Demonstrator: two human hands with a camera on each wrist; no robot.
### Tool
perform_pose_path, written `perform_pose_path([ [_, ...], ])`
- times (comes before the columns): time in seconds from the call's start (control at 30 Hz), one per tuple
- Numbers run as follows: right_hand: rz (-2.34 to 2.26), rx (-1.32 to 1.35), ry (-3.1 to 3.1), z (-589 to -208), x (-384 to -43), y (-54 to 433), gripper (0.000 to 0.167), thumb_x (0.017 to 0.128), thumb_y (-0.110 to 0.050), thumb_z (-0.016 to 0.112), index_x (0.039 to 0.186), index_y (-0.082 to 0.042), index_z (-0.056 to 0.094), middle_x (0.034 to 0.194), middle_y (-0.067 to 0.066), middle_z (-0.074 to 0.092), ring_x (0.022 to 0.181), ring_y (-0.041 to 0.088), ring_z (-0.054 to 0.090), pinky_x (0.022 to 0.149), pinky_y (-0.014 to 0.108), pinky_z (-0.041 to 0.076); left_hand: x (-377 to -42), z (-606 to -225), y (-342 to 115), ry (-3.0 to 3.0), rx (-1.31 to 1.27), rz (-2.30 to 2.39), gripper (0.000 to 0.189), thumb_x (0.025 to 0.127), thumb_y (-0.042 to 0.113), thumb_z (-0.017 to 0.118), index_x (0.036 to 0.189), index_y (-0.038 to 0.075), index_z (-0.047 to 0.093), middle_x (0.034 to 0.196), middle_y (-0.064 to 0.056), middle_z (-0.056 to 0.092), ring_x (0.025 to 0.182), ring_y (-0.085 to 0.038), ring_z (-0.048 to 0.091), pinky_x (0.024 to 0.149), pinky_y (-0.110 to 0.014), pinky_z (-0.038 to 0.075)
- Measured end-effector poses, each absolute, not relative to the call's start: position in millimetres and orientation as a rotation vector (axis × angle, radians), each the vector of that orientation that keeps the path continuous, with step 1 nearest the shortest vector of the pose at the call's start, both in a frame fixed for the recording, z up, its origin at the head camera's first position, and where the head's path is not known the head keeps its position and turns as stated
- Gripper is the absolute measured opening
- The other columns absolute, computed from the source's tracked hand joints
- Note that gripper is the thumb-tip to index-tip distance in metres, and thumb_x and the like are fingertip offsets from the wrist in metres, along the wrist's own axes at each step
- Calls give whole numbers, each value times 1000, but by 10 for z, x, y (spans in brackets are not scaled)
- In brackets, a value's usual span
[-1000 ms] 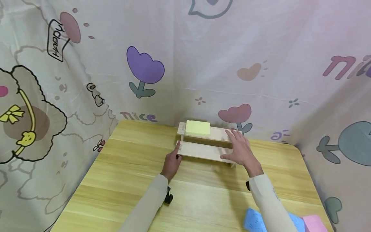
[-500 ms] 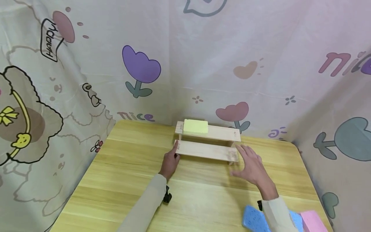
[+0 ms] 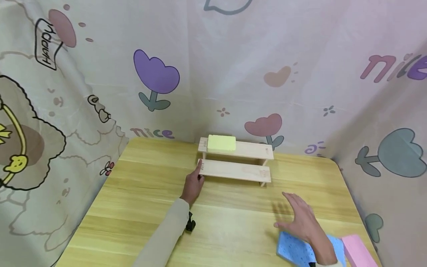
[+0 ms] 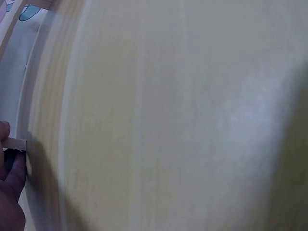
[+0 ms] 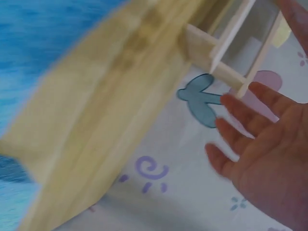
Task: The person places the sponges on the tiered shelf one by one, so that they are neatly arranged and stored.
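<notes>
A two-tier wooden shelf (image 3: 235, 170) stands at the back of the table. On the left part of its upper tier lies a yellow block (image 3: 221, 143) that looks like a sponge. My left hand (image 3: 192, 188) pinches the left end of the lower board, thumb on top; the left wrist view shows fingers (image 4: 17, 173) beneath the board's edge. My right hand (image 3: 301, 220) hovers with its fingers spread, partly over a blue sponge (image 3: 289, 245), holding nothing. In the right wrist view, its palm (image 5: 276, 159) and fingers are free of any object.
Beside the blue sponge, a pink block (image 3: 358, 250) lies at the table's front right. The wooden tabletop (image 3: 133, 207) stretches left of and before the shelf. Printed curtains (image 3: 207, 66) hang close behind and along both sides.
My right hand has left the shelf's right end and come back toward the front right, over the blue sponge. The left hand stays at the shelf's left end.
</notes>
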State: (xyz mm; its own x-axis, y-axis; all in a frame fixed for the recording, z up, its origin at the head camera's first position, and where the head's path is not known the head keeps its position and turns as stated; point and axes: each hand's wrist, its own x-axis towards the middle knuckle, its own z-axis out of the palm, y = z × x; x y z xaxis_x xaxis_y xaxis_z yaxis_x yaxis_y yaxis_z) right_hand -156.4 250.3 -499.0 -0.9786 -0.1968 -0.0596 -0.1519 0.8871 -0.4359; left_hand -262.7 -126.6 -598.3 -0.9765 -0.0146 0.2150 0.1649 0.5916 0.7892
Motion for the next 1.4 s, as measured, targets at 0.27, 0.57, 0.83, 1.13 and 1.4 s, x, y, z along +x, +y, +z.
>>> perform_pose_path([
  [0.27, -722, -97, 2768, -5098, -1306, 2663, 108, 64, -54, 81, 147, -6, 32, 144, 24, 40, 127, 51, 38, 92, 63, 41, -2638, -5997, -1264, -2599, -126, -1356, 73, 89, -1, 59, 151, 17, 25, 75, -8, 58, 59, -10, 44, 51, -21, 44],
  [0.57, -662, -49, 2753, -5271, -1079, 2809, 115, 54, -58, 83, 143, -3, 37, 139, 27, 45, 122, 51, 44, 88, 60, 45, -2637, -5968, -1248, -2588, -123, -1376, 71, 89, -2, 58, 151, 14, 26, 107, -22, 66, 61, -11, 48, 53, -21, 46],
  [0.83, -640, -27, 2735, -5427, -928, 2928, 115, 53, -54, 86, 141, 1, 38, 135, 27, 48, 119, 50, 47, 90, 59, 45, -2628, -5957, -1242, -2614, -96, -1371, 73, 90, -2, 57, 151, 20, 24, 115, -22, 64, 62, -12, 47, 55, -22, 45],
  [1.13, -632, 119, 2662, -5537, -870, 2966, 120, 47, -59, 86, 141, 0, 39, 136, 26, 47, 122, 51, 43, 92, 58, 43, -2632, -5978, -1256, -2621, -67, -1407, 74, 91, -1, 56, 151, 25, 22, 121, -21, 62, 64, -12, 48, 56, -21, 46],
  [1.4, -667, 83, 2684, -5625, -778, 3081, 111, 55, -52, 86, 139, 4, 39, 132, 29, 49, 119, 50, 46, 92, 58, 44, -2626, -6001, -1246, -2591, -105, -1383, 73, 89, -2, 57, 151, 18, 25, 118, -22, 63, 64, -12, 49, 56, -21, 47],
])
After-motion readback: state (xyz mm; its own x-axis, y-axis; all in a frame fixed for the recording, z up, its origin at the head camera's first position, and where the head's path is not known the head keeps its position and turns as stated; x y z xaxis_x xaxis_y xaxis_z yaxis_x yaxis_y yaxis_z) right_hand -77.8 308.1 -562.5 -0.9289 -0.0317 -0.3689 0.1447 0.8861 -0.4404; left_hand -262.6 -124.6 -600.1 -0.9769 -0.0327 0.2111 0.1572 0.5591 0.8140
